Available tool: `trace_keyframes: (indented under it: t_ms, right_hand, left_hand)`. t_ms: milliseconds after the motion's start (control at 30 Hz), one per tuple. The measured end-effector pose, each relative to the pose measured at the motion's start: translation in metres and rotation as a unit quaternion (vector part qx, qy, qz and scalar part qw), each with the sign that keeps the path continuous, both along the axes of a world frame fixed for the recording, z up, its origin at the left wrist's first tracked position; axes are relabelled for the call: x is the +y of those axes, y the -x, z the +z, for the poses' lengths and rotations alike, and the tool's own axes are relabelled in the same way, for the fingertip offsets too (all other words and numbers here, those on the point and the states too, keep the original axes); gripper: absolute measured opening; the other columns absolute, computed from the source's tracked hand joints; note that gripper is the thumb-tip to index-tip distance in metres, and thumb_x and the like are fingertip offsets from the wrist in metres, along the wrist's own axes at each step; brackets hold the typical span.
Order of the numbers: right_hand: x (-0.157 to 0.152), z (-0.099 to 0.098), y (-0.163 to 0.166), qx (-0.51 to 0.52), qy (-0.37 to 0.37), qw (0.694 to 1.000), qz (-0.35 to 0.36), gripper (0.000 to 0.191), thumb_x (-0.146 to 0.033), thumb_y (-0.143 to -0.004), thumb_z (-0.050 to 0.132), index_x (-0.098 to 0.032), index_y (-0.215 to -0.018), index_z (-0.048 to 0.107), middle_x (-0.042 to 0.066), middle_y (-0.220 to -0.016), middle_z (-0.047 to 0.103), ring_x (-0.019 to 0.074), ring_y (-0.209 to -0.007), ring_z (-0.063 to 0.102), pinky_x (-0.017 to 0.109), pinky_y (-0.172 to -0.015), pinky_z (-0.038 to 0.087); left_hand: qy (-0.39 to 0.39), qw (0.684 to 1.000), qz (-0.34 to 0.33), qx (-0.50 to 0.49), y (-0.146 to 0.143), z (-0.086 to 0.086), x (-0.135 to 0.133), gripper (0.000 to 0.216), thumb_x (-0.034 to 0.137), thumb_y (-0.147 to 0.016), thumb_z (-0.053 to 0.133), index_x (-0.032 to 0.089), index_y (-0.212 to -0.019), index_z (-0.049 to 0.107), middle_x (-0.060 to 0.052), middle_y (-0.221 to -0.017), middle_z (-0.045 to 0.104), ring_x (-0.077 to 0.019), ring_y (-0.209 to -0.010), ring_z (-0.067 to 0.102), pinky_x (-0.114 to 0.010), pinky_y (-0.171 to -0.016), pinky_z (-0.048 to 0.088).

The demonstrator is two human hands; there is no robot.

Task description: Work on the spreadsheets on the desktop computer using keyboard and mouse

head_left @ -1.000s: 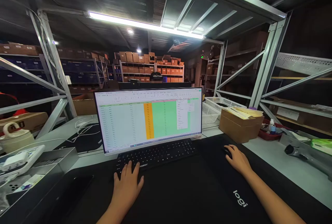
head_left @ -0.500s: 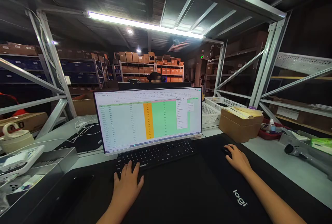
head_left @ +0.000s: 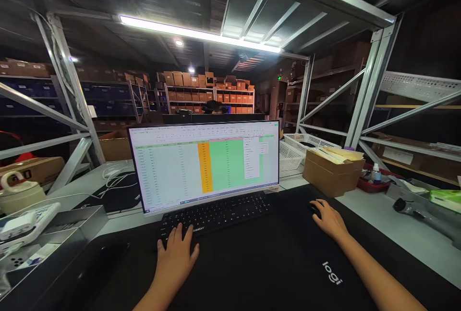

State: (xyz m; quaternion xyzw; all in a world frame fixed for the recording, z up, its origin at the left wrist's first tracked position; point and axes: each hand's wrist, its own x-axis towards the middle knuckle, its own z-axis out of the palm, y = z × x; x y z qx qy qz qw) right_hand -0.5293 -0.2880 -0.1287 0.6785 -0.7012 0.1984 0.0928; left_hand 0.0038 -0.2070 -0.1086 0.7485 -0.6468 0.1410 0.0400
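Note:
My left hand [head_left: 176, 252] lies with its fingers spread on the lower left keys of a black keyboard [head_left: 226, 214]. Out to the right, my right hand [head_left: 329, 218] is curled over a dark computer mouse [head_left: 314, 209], mostly hidden under the fingers. Both forearms rest on a black desk mat [head_left: 248, 267] with white "logi" lettering at the right. Behind the keyboard stands a monitor [head_left: 169, 171] showing a spreadsheet with an orange column, a green block and a pop-up menu over the green part.
Right of the monitor are white baskets [head_left: 291, 155], a cardboard box [head_left: 329, 176] of papers, a red tray [head_left: 372, 185] and a barcode scanner [head_left: 408, 207]. At left sit a grey organizer [head_left: 84, 224], white cables [head_left: 117, 172] and a cream jug [head_left: 19, 195]. A person's dark head shows behind the monitor.
The view has shifted very slightly. The head behind the monitor has lowered or tilted. My hands keep their places on the keyboard and mouse, and the screen menu stays up.

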Motion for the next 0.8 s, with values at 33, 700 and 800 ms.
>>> trace_keyframes:
  t_ms: [33,700,800]
  right_hand:
    - [-0.0005,-0.0009,0.0006,0.0,0.004,1.0,0.002,0.048,-0.03,-0.085,0.045,-0.027,-0.131,0.058,0.007,-0.14,0.053,0.0249,-0.119,0.06,0.041,-0.1,0.046]
    - [-0.0046,-0.0078,0.0045,-0.003,0.021,1.0,0.002,0.047,-0.029,-0.085,0.046,-0.028,-0.13,0.06,0.007,-0.14,0.053,0.0234,-0.118,0.06,0.039,-0.098,0.047]
    - [-0.0036,-0.0066,0.0039,-0.004,0.018,1.0,0.005,0.048,-0.029,-0.085,0.045,-0.026,-0.13,0.059,0.008,-0.14,0.052,0.0243,-0.119,0.06,0.039,-0.099,0.047]
  left_hand:
    - [0.005,1.0,-0.002,0.004,-0.0002,-0.0006,-0.0001,0.058,0.034,-0.093,0.035,0.018,-0.148,0.043,-0.019,-0.157,0.037,-0.0348,-0.144,0.034,-0.063,-0.113,0.026]
    - [-0.009,1.0,0.005,-0.01,0.0023,0.0039,0.0025,0.057,0.034,-0.094,0.035,0.019,-0.149,0.042,-0.019,-0.158,0.036,-0.0348,-0.145,0.033,-0.062,-0.114,0.027]
    - [-0.011,1.0,0.006,-0.012,0.0027,0.0049,0.0025,0.058,0.034,-0.094,0.035,0.019,-0.149,0.041,-0.018,-0.158,0.035,-0.0347,-0.145,0.033,-0.062,-0.114,0.027]
